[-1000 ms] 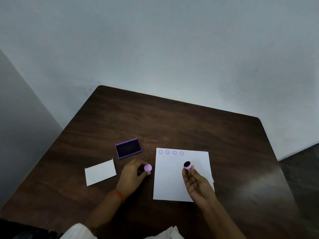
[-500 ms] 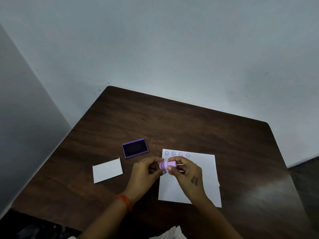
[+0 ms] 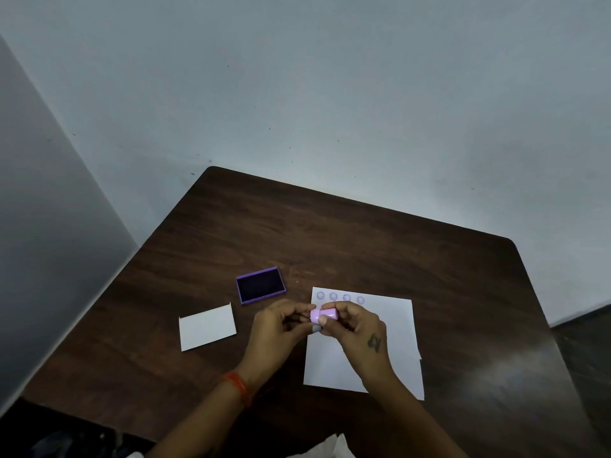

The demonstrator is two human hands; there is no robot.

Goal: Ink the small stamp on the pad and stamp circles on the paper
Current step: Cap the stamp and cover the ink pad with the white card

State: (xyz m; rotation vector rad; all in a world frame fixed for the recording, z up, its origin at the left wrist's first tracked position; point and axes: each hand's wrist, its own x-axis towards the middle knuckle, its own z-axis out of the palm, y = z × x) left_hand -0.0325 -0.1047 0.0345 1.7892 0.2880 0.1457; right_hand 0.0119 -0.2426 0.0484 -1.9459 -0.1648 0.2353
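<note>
A small pink stamp (image 3: 323, 314) lies sideways between both hands, above the left part of the white paper (image 3: 393, 328). My left hand (image 3: 281, 328) pinches its left end and my right hand (image 3: 355, 328) pinches its right end. Its two parts are pushed together. The paper carries a row of several purple circles (image 3: 340, 297) along its top edge. The open purple ink pad (image 3: 260, 285) sits on the table to the upper left of my hands.
A white card (image 3: 207, 327) lies left of my left hand. The dark wooden table (image 3: 330, 233) stands in a corner with grey walls behind and to the left. An orange band (image 3: 238, 386) circles my left wrist.
One second ago each hand held a separate pink piece. They came together over the paper's left part, and now the two pieces are joined between both hands.
</note>
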